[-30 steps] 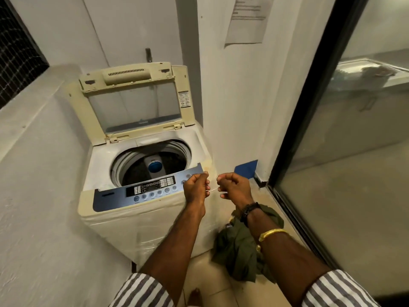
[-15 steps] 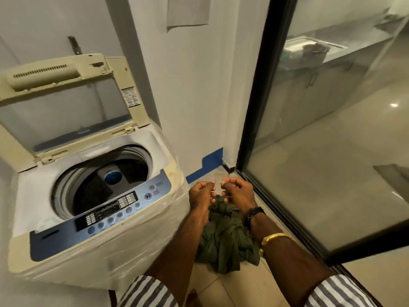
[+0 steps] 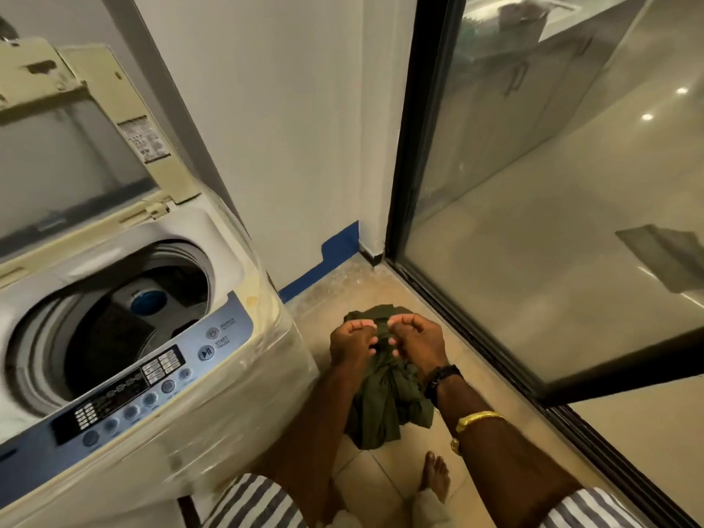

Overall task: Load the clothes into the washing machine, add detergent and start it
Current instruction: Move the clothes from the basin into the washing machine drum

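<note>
The top-loading washing machine (image 3: 244,375) stands at the left with its lid (image 3: 76,146) raised. Its drum (image 3: 114,318) shows a blue-capped centre and something dark inside. A crumpled dark green garment (image 3: 384,405) lies on the tiled floor to the right of the machine. My left hand (image 3: 352,342) and my right hand (image 3: 417,342) hover close together just over the garment's top, fingers curled shut. I cannot tell whether they touch the cloth. No detergent is in view.
The blue control panel (image 3: 144,383) with its buttons runs along the machine's front edge. A black-framed glass door (image 3: 533,222) closes the right side. A white wall with blue tape (image 3: 335,249) at its base is behind. My bare foot (image 3: 434,478) stands below the garment.
My view swung right and down. Both hands dropped from beside the control panel to just over the green garment, still close together. The thin white thing between them no longer shows.
</note>
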`<act>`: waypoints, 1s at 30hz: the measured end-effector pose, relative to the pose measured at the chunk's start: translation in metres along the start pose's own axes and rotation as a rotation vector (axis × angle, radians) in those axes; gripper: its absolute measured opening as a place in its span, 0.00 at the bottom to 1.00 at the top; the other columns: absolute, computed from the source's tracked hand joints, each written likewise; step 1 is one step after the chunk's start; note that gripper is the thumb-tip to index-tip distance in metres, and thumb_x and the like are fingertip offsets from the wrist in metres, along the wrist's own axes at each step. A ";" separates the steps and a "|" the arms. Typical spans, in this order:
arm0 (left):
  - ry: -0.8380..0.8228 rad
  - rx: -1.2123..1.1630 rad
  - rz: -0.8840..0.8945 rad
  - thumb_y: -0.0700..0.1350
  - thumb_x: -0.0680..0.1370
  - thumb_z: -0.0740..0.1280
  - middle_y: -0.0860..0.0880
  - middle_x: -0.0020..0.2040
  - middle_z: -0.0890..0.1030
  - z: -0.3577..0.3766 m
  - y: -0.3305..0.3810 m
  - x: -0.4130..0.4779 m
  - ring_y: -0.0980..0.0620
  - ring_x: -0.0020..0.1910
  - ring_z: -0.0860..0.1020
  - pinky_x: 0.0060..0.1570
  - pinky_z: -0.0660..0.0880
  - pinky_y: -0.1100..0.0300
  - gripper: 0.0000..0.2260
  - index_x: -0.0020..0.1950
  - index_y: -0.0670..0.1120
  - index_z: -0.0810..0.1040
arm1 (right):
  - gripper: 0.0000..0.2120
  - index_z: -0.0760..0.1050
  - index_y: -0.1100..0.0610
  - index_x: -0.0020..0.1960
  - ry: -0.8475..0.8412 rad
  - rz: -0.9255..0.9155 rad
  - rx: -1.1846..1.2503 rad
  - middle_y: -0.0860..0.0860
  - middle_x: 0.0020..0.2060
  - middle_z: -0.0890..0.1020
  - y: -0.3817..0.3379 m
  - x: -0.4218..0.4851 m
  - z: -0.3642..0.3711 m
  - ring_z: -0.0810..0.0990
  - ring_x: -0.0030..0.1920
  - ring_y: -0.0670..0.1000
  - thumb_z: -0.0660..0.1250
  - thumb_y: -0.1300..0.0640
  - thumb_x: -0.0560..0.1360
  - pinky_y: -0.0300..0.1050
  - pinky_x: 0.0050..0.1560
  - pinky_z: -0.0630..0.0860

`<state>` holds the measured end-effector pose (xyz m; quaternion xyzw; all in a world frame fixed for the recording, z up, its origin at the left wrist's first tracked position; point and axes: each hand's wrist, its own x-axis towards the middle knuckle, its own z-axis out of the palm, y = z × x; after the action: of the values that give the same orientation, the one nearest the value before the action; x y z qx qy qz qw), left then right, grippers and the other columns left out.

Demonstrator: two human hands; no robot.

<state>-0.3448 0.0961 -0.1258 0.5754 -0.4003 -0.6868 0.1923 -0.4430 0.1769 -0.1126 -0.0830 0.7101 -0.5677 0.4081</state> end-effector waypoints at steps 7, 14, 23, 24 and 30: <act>0.058 0.136 -0.027 0.43 0.76 0.72 0.46 0.47 0.86 0.031 -0.028 0.035 0.43 0.51 0.84 0.57 0.81 0.45 0.03 0.45 0.51 0.83 | 0.03 0.83 0.50 0.46 -0.016 0.033 -0.102 0.52 0.42 0.86 0.032 0.040 -0.023 0.84 0.43 0.53 0.73 0.58 0.75 0.49 0.46 0.82; 0.059 0.177 -0.086 0.35 0.80 0.65 0.48 0.60 0.81 0.057 -0.067 0.075 0.50 0.59 0.79 0.55 0.78 0.57 0.13 0.61 0.48 0.79 | 0.06 0.82 0.53 0.51 0.038 0.161 -0.156 0.54 0.45 0.86 0.086 0.091 -0.033 0.85 0.49 0.57 0.74 0.59 0.75 0.47 0.45 0.83; 0.107 0.294 -0.217 0.33 0.77 0.68 0.43 0.68 0.78 0.052 -0.140 0.162 0.44 0.66 0.77 0.66 0.75 0.48 0.21 0.70 0.43 0.75 | 0.07 0.81 0.50 0.50 0.058 0.328 -0.228 0.52 0.46 0.85 0.192 0.162 -0.016 0.84 0.48 0.56 0.75 0.56 0.73 0.58 0.50 0.84; 0.113 0.287 -0.231 0.33 0.77 0.69 0.43 0.68 0.77 0.050 -0.146 0.171 0.43 0.66 0.76 0.66 0.75 0.47 0.22 0.71 0.42 0.74 | 0.08 0.81 0.50 0.51 0.052 0.334 -0.249 0.51 0.46 0.85 0.199 0.167 -0.016 0.84 0.49 0.55 0.75 0.55 0.73 0.59 0.53 0.83; 0.078 0.302 -0.424 0.38 0.79 0.64 0.43 0.69 0.74 0.044 -0.180 0.205 0.42 0.63 0.75 0.61 0.76 0.48 0.25 0.77 0.49 0.67 | 0.20 0.81 0.48 0.48 -0.090 0.474 -0.431 0.47 0.47 0.85 0.271 0.203 -0.008 0.83 0.49 0.55 0.72 0.39 0.60 0.58 0.55 0.82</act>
<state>-0.4051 0.0713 -0.3945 0.6947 -0.3608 -0.6216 -0.0287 -0.4872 0.1573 -0.4483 -0.0250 0.7948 -0.2892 0.5329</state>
